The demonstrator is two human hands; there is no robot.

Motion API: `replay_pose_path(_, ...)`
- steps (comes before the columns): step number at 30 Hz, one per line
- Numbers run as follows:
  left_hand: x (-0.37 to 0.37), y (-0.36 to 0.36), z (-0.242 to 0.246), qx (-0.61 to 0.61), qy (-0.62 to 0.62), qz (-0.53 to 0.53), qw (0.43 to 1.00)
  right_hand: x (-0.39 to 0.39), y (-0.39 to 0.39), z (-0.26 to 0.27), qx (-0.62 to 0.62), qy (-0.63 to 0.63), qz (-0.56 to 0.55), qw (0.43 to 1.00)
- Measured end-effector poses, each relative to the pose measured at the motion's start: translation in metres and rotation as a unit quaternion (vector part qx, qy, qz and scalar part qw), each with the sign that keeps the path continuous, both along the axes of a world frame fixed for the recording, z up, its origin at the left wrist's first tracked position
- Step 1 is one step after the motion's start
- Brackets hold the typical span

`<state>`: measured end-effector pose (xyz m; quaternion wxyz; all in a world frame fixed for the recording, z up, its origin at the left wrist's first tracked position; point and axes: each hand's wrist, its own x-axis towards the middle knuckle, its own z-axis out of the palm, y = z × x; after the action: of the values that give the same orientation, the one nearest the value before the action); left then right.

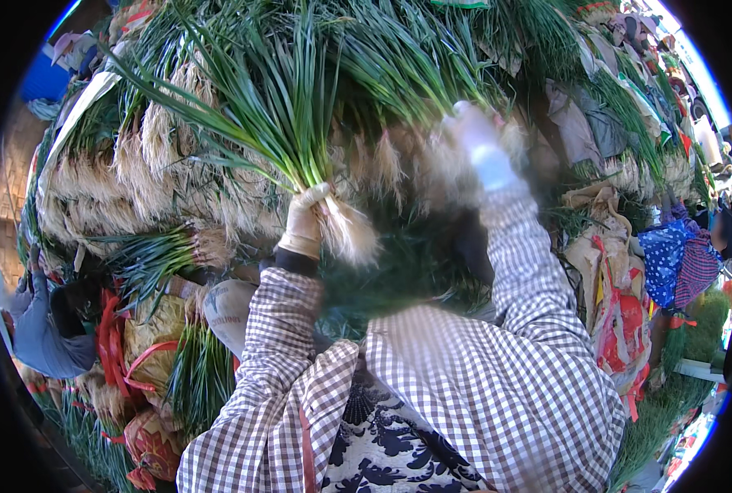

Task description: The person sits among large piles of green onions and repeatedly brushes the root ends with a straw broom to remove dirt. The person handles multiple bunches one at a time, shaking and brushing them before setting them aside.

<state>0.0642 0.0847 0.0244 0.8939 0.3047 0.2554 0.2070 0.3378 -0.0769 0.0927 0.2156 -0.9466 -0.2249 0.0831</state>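
Observation:
My left hand (307, 212), in a pale glove, is shut on a bunch of young garlic or leek plants (292, 123). Long green leaves fan upward from its fist, and the pale stringy roots (350, 231) hang out below on the right. Farther to the right, my right hand (473, 129) reaches to the stems at the front of a large heap of the same plants (396, 68). Motion blur hides its fingers, so I cannot tell whether they grip any stems. Along the heap's near side, many roots (101, 188) face me.
A smaller bunch (168, 249) lies left of my left arm, above a yellowish sack (153, 326) and red ribbon (112, 339). At right stands a bag with red strips (615, 308). Another person (54, 333) sits at far left; one in patterned clothes (680, 259) is at far right.

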Motion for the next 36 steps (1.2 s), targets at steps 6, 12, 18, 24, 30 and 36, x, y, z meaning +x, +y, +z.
replay_pose_path(6, -0.023, -0.014, 0.014, -0.052, -0.104, -0.135, 0.984, 0.059, 0.016, -0.033, -0.085, -0.042, 0.315, 0.944)
replay_pose_path(12, -0.001, -0.029, 0.039, -0.156, -0.165, -0.103, 0.968, 0.009, 0.009, -0.045, 0.009, 0.026, 0.217, 0.976)
replay_pose_path(18, -0.018, -0.022, 0.077, -0.078, -0.206, -0.057, 0.974, -0.027, 0.033, 0.009, 0.267, -0.110, 0.207, 0.935)
replay_pose_path(24, -0.023, -0.027, 0.058, -0.146, -0.207, -0.062, 0.966, 0.020, 0.037, 0.001, 0.081, 0.109, 0.328, 0.935)
replay_pose_path(30, -0.021, -0.026, 0.038, -0.168, -0.276, -0.075, 0.943, 0.063, 0.005, 0.016, 0.096, -0.274, 0.193, 0.937)
replay_pose_path(36, -0.011, -0.031, 0.041, -0.180, -0.260, -0.089, 0.945, 0.018, 0.011, 0.037, 0.313, 0.072, 0.149, 0.935)
